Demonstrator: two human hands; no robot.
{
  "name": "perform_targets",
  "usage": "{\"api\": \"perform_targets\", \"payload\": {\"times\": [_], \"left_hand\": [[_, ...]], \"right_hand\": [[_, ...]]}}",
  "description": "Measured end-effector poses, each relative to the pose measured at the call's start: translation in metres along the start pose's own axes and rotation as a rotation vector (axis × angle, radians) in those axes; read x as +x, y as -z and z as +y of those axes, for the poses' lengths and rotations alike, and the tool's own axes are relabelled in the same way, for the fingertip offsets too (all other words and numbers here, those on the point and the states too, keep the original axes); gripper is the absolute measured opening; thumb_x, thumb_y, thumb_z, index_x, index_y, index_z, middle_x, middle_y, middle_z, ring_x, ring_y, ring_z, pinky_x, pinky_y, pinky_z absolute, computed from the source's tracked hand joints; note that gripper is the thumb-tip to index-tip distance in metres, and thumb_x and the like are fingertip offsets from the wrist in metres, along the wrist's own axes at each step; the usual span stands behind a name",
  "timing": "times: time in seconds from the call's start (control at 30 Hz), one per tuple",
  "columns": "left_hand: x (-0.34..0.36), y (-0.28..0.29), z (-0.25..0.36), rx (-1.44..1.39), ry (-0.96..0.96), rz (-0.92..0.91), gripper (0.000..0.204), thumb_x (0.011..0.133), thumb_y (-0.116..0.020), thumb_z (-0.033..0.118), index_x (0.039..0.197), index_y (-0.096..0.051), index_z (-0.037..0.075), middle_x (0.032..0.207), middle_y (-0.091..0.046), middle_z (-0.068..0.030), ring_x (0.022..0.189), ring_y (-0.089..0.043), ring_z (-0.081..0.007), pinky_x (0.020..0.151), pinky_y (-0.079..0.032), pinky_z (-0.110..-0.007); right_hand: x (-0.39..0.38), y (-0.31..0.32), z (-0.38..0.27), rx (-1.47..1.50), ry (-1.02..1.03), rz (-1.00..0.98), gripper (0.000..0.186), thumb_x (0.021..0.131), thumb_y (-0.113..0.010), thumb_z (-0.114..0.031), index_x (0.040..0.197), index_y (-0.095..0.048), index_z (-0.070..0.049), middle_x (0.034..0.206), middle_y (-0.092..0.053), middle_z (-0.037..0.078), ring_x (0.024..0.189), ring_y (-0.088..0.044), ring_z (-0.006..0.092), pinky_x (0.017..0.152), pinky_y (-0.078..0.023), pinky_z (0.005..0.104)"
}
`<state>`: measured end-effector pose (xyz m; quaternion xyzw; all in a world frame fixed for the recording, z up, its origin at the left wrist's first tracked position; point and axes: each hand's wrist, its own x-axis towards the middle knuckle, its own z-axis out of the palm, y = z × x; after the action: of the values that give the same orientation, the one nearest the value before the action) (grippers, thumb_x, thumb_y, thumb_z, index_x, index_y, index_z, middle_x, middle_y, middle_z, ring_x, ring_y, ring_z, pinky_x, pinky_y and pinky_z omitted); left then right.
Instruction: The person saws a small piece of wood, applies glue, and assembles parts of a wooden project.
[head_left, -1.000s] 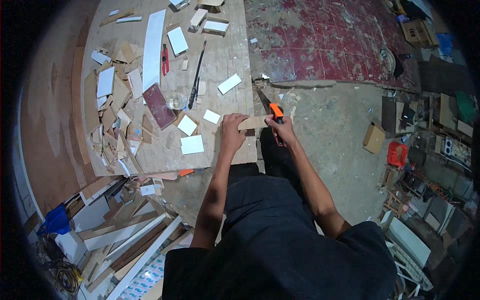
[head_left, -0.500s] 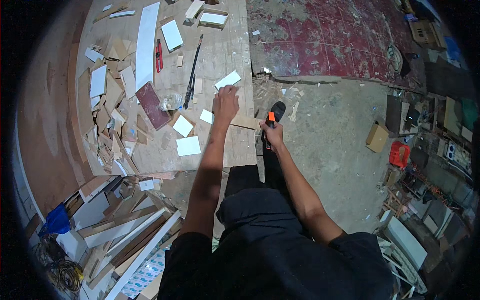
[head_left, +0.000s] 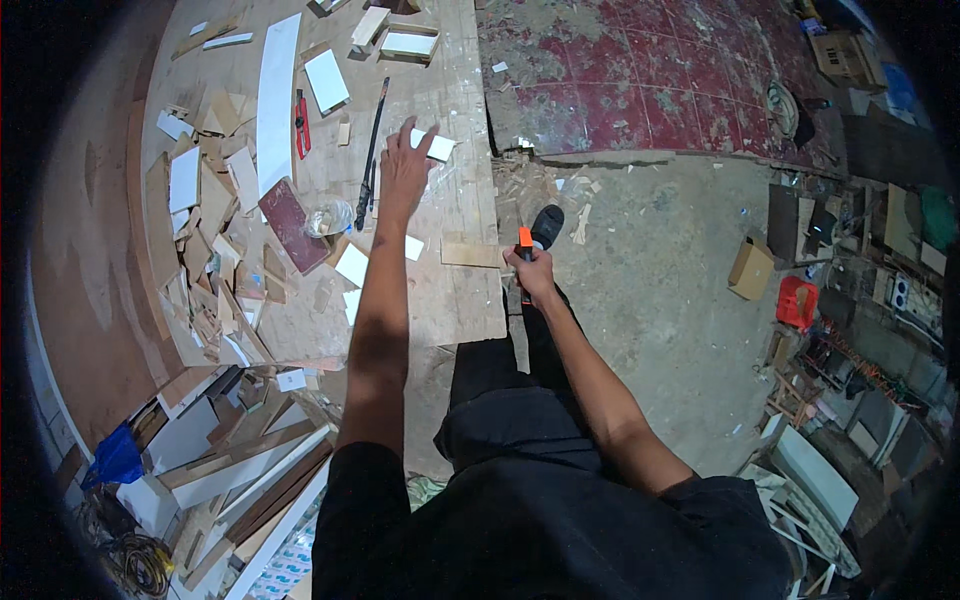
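Note:
My left hand (head_left: 404, 175) reaches over the wooden worktable (head_left: 440, 300) with its fingers apart. Its fingertips are at the left end of a small white-faced block (head_left: 436, 146); whether they press on it I cannot tell. Just off the table's right edge, my right hand (head_left: 535, 272) is closed around a black-and-orange hand tool (head_left: 526, 240), its exact kind unclear. A short light wood strip (head_left: 470, 254) lies at that edge, its right end close to my right fingers. Left of my left wrist lies a long, dark, thin rod-like tool (head_left: 372, 160).
White-faced pieces (head_left: 352, 264), a red cutter knife (head_left: 302, 124), a maroon slab (head_left: 294, 226) and a clear plastic cup (head_left: 329, 217) lie on the table. Wood offcuts (head_left: 215, 190) pile up at its left. More boards (head_left: 250, 460) lean below; a cardboard box (head_left: 752, 268) stands on the floor.
My left hand has moved left and farther away, its fingers spreading. The white-faced block has shifted farther off across the table. My right hand keeps its grip, and the whole view has shifted slightly.

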<state>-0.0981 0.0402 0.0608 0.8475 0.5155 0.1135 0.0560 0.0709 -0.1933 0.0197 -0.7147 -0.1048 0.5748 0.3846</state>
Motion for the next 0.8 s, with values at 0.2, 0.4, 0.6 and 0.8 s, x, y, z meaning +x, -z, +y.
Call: {"api": "perform_targets", "payload": {"times": [0.2,0.4,0.6,0.8], "left_hand": [[0.014,0.002,-0.011,-0.278,0.030,-0.261,0.034,0.088,-0.065,0.029,0.112,-0.067,0.005,0.097,-0.062,-0.0133,0.101,-0.054,-0.0342,0.085,-0.044,-0.046],[-0.005,0.014,-0.028,-1.096,0.651,-0.685,0.049,0.099,-0.053,0.038,0.118,-0.064,-0.006,0.119,-0.065,-0.0148,0.104,-0.063,-0.0184,0.089,-0.048,-0.029],[-0.047,0.031,-0.021,-1.867,0.619,-0.557,0.061,0.097,-0.055,0.036,0.134,-0.045,-0.011,0.128,-0.058,-0.0198,0.112,-0.061,-0.0241,0.096,-0.050,-0.035],[-0.071,0.050,-0.006,-2.401,0.386,-0.504,0.058,0.094,-0.060,0.025,0.134,-0.043,-0.013,0.132,-0.053,-0.0260,0.119,-0.057,-0.0316,0.101,-0.046,-0.040]], "right_hand": [[0.009,0.007,0.010,-0.049,0.062,0.018,0.024,0.084,-0.074,-0.022,0.073,-0.063,-0.004,0.055,-0.053,-0.001,0.043,-0.048,0.0085,0.041,-0.036,0.0273],[0.005,0.008,0.009,-0.044,-0.035,-0.027,0.015,0.085,-0.074,-0.017,0.089,-0.067,-0.005,0.066,-0.055,-0.002,0.046,-0.047,0.0075,0.043,-0.038,0.0247],[0.001,0.005,0.003,-0.033,-0.043,-0.038,0.018,0.084,-0.075,-0.020,0.090,-0.067,-0.004,0.066,-0.055,-0.002,0.046,-0.048,0.0078,0.044,-0.039,0.0252],[-0.001,0.008,-0.001,-0.049,-0.048,-0.080,0.018,0.084,-0.075,-0.020,0.090,-0.066,-0.005,0.065,-0.055,-0.003,0.047,-0.048,0.0077,0.045,-0.038,0.0250]]}}
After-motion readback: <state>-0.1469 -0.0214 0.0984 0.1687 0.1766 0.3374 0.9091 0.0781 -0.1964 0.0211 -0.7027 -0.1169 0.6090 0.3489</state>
